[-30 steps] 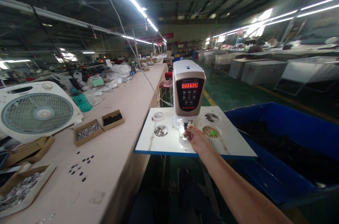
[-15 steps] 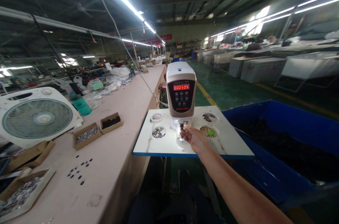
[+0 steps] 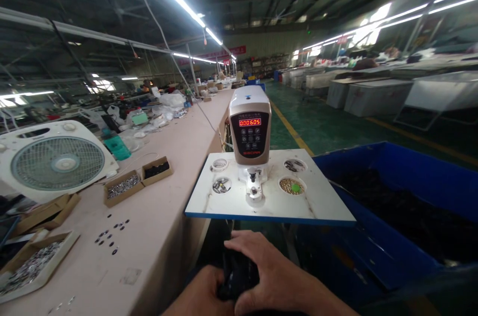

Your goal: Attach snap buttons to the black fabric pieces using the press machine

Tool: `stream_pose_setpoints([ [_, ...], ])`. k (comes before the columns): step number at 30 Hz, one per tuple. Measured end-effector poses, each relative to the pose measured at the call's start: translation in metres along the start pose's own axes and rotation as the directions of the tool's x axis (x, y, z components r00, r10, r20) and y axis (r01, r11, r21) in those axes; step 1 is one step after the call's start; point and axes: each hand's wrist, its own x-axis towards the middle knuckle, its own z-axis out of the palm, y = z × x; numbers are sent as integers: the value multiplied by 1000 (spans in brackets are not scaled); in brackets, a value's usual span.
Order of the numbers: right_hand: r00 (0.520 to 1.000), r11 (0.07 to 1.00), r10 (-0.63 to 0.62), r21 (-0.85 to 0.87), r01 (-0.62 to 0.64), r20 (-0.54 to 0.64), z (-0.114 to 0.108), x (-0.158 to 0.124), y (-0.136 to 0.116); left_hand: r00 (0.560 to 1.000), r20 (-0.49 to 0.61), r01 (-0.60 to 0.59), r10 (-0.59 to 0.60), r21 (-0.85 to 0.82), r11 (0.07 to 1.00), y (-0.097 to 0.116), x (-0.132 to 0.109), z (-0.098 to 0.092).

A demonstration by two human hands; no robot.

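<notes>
Both my hands are low in front of me, below the front edge of the press machine's table. A dark, shiny bundle (image 3: 239, 276), perhaps black fabric, lies between them; its exact kind does not show. From the left, my left hand (image 3: 207, 286) is closed on it, its fingertips partly hidden. Curved around its right side and top is my right hand (image 3: 267, 266), thumb below and fingers above. Beyond them stands a white and black press machine (image 3: 250, 127) with a red display. No hand is at its die (image 3: 254, 184).
The white table (image 3: 321, 201) has round wells with metal parts, one holding brass pieces and a green item. At left, a long bench (image 3: 160, 226) carries a fan (image 3: 61, 161), boxes of small parts (image 3: 125, 186) and loose black discs. A blue bin (image 3: 381, 157) with dark material stands right.
My right hand has left the machine's die and come down toward me. My left hand and the dark bundle have come into view. The display still reads 000605.
</notes>
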Motion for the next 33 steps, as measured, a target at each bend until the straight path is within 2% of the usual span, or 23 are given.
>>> stream_pose_setpoints([
  [2, 994, 995, 96, 20, -97, 51, -1, -4, 4, 997, 44, -64, 62, 54, 996, 12, 16, -4],
  [5, 959, 954, 271, 110, -279, 82, -8, -3, 17, 987, 98, -138, 124, 151, 979, 22, 36, -12],
  [7, 943, 931, 324, 149, -333, 79, -15, -1, 26, 982, 106, -175, 157, 186, 967, 26, 47, -17],
  [11, 946, 923, 323, 217, -318, 17, -28, 6, 43, 975, 108, -213, 194, 208, 955, 38, 74, -27],
  [15, 953, 879, 289, 420, -227, -89, -45, 24, 59, 983, 101, -170, 155, 162, 972, 57, 107, -42],
  [21, 900, 814, 380, 540, -215, -214, -70, 55, 82, 991, 60, -124, 122, 29, 992, 74, 161, -61],
  [25, 888, 841, 395, 482, -246, -237, -78, 66, 99, 996, 28, -83, 83, -5, 997, 76, 183, -65],
  [29, 872, 928, 336, 284, -241, -356, -82, 75, 110, 997, 10, -70, 70, -11, 997, 80, 194, -67],
  [33, 850, 960, 275, 73, -272, -449, -90, 85, 112, 995, -1, -99, 99, 17, 995, 87, 202, -69],
])
